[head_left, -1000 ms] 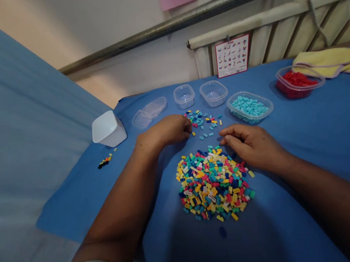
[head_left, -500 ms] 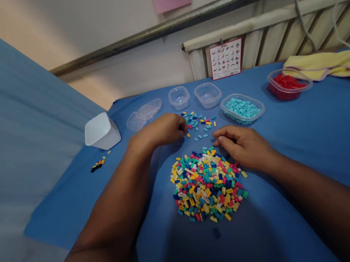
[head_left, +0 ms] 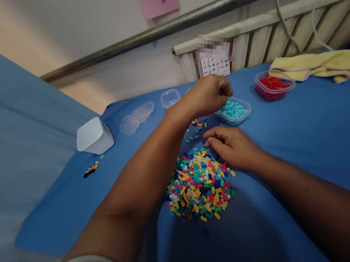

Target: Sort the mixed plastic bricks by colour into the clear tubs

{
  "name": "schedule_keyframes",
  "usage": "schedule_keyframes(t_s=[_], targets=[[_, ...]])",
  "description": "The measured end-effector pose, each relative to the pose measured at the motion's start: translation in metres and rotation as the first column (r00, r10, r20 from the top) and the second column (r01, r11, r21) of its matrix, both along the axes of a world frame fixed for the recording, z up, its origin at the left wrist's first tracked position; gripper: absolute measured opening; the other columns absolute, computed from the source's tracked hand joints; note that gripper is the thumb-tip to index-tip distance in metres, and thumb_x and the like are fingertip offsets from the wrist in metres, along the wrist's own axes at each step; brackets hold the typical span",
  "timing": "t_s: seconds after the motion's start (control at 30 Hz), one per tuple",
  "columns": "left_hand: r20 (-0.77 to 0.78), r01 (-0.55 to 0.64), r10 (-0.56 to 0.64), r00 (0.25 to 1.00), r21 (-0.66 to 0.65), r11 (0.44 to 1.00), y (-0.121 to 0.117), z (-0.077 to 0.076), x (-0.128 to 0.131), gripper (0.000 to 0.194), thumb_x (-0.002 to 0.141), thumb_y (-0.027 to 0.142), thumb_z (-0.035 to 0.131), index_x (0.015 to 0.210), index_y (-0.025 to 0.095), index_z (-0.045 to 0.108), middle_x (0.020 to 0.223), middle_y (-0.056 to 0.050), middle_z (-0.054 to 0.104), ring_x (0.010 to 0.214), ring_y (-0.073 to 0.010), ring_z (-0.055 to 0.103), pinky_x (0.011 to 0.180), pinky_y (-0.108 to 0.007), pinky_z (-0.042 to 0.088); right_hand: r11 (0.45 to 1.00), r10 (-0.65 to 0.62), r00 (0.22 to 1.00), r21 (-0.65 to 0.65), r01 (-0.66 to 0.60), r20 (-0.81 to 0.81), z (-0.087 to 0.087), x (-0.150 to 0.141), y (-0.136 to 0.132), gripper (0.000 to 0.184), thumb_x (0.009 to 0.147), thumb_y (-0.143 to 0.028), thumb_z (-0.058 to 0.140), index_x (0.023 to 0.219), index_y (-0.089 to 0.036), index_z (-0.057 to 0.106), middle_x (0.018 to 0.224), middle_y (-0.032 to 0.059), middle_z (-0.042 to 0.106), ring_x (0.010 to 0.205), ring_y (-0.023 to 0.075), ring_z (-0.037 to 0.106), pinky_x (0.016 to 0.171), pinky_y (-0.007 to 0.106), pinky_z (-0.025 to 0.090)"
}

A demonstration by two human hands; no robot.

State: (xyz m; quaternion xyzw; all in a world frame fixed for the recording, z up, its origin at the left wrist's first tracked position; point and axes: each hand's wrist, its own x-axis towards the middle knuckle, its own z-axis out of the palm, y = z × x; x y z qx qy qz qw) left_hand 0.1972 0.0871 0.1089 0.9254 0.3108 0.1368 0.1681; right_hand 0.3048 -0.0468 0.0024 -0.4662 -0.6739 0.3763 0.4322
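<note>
My left hand (head_left: 207, 93) is raised at the near-left side of a clear plastic tub (head_left: 248, 114) of light blue toy bricks (head_left: 234, 109). Its fingers are pinched together, and whatever they may hold is hidden. On the blue cloth, my right hand (head_left: 232, 147) rests with fingers loosely bent and thumb slightly apart, nothing visible in it. Its fingertips are beside a few loose small bricks (head_left: 197, 129), mostly blue, partly covered by my left forearm. Just below lies a big heap of mixed-colour toy bricks (head_left: 201, 186).
Beyond stands a tub of red bricks (head_left: 273, 86) near a yellow cloth (head_left: 324, 64). A small clear tub (head_left: 170, 99) and clear lids (head_left: 138, 117) lie left. A white container (head_left: 95, 135) stands by several loose pieces (head_left: 92, 167). A radiator (head_left: 257, 47) borders the back.
My left hand has moved from the loose bricks up and right to the light blue tub, covering another clear tub. My right hand stays by the loose bricks. The whole view has shifted slightly.
</note>
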Motion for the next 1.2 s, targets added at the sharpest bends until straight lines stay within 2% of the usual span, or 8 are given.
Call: schedule_keyframes(t_s=[0.13, 0.27, 0.47, 0.57, 0.67, 0.8, 1.03, 1.2], targets=[[-0.052, -0.041, 0.042, 0.998, 0.023, 0.999, -0.004, 0.004, -0.016, 0.029, 0.094, 0.013, 0.064, 0.119, 0.012, 0.079, 0.108, -0.007, 0.078, 0.098, -0.0199, 0.07, 0.092, -0.034, 0.054, 1.0, 0.011, 1.0, 0.014, -0.011, -0.014, -0.001, 0.0, 0.001, 0.023, 0.099, -0.022, 0.06, 0.11, -0.023, 0.08, 0.099, 0.0021, 0.085, 0.066, 0.0151, 0.067, 0.066, 0.03, 0.051], [-0.35, -0.162, 0.139, 0.927, -0.039, 0.986, -0.022, 0.011, -0.07, 0.022, 0.095, 0.022, 0.07, 0.113, 0.017, 0.081, 0.107, -0.005, 0.08, 0.094, -0.0215, 0.072, 0.086, -0.032, 0.054, 1.0, 0.003, 1.0, -0.006, -0.003, -0.015, -0.001, 0.0, 0.001, 0.023, 0.098, -0.022, 0.061, 0.11, -0.023, 0.08, 0.097, 0.0014, 0.085, 0.067, 0.0153, 0.069, 0.065, 0.029, 0.051], [-0.509, -0.117, 0.061, 0.858, -0.077, 0.99, -0.043, -0.013, -0.118, 0.063, 0.087, 0.013, 0.072, 0.15, 0.02, 0.068, 0.141, -0.01, 0.074, 0.122, -0.0269, 0.071, 0.102, -0.034, 0.054, 1.0, -0.004, 1.0, -0.015, 0.003, -0.013, -0.005, 0.0, 0.001, 0.022, 0.099, -0.025, 0.061, 0.111, -0.024, 0.08, 0.096, 0.0023, 0.085, 0.075, 0.0181, 0.074, 0.066, 0.03, 0.054], [-0.501, -0.058, 0.045, 0.865, -0.011, 0.998, -0.043, -0.024, -0.116, 0.056, 0.089, 0.012, 0.069, 0.145, 0.02, 0.07, 0.142, -0.011, 0.073, 0.127, -0.0282, 0.068, 0.106, -0.036, 0.052, 1.0, -0.006, 1.0, -0.024, 0.006, -0.013, -0.005, 0.0, 0.0, 0.022, 0.099, -0.026, 0.062, 0.111, -0.023, 0.08, 0.097, 0.0032, 0.086, 0.077, 0.0187, 0.075, 0.066, 0.03, 0.054], [-0.487, -0.043, 0.048, 0.872, 0.021, 0.999, -0.038, -0.028, -0.108, 0.043, 0.092, 0.014, 0.064, 0.133, 0.018, 0.075, 0.126, -0.011, 0.077, 0.112, -0.0272, 0.071, 0.096, -0.036, 0.054, 1.0, -0.008, 1.0, -0.026, 0.008, -0.009, -0.004, 0.0, 0.0, 0.021, 0.098, -0.026, 0.062, 0.11, -0.023, 0.08, 0.096, 0.0032, 0.085, 0.075, 0.0185, 0.074, 0.066, 0.031, 0.054], [-0.46, -0.051, 0.062, 0.886, 0.037, 0.998, -0.034, -0.029, -0.097, 0.044, 0.094, 0.014, 0.06, 0.135, 0.017, 0.075, 0.122, -0.011, 0.078, 0.103, -0.0255, 0.071, 0.09, -0.035, 0.054, 1.0, -0.001, 1.0, -0.007, 0.001, -0.019, -0.004, 0.0, 0.0, 0.02, 0.098, -0.026, 0.062, 0.108, -0.023, 0.079, 0.096, 0.0032, 0.085, 0.074, 0.0185, 0.073, 0.066, 0.031, 0.054], [-0.491, 0.006, -0.026, 0.871, -0.041, 0.999, -0.037, -0.02, -0.087, 0.054, 0.085, 0.011, 0.061, 0.137, 0.015, 0.074, 0.138, -0.015, 0.073, 0.12, -0.0303, 0.07, 0.099, -0.038, 0.055, 1.0, 0.01, 1.0, -0.016, -0.01, 0.001, -0.005, 0.001, 0.001, 0.023, 0.1, -0.025, 0.06, 0.112, -0.024, 0.08, 0.097, 0.0019, 0.086, 0.07, 0.016, 0.072, 0.062, 0.029, 0.052], [-0.532, -0.029, -0.028, 0.846, -0.099, 0.995, -0.034, -0.013, -0.088, 0.045, 0.084, 0.013, 0.065, 0.129, 0.014, 0.074, 0.12, -0.012, 0.077, 0.099, -0.0283, 0.071, 0.082, -0.037, 0.055, 1.0, 0.0, 1.0, -0.011, 0.0, 0.0, -0.003, 0.0, 0.001, 0.023, 0.098, -0.023, 0.061, 0.11, -0.024, 0.081, 0.095, 0.0026, 0.085, 0.069, 0.016, 0.07, 0.062, 0.03, 0.051]])
